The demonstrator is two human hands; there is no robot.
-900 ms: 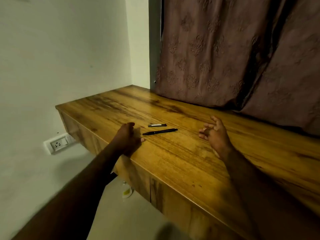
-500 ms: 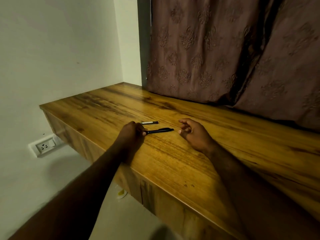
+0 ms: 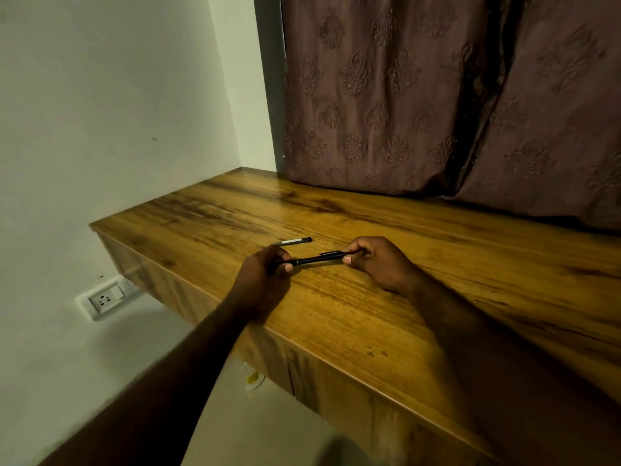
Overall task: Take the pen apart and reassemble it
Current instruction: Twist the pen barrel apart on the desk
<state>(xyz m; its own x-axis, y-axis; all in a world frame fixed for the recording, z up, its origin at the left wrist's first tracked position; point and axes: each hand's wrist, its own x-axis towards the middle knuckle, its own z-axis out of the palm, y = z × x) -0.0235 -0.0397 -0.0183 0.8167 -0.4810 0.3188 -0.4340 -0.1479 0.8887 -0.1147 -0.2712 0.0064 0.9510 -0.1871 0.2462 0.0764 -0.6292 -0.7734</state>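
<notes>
Desk [image 3: 386,314]: glossy grained wood, curtain [image 3: 437,95] at 12 o'clock.
Pen [image 3: 319,257]: slim, black, lifted just above desk.
Left hand [image 3: 265,277]: pinches pen's 9 o'clock end.
Right hand [image 3: 379,260]: pinches 3 o'clock end.
Stick [image 3: 293,241]: thin, lying beyond pen, unobstructed.

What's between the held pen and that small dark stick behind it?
Only bare wooden tabletop separates the pen from the small dark stick, as the head view shows.
</notes>
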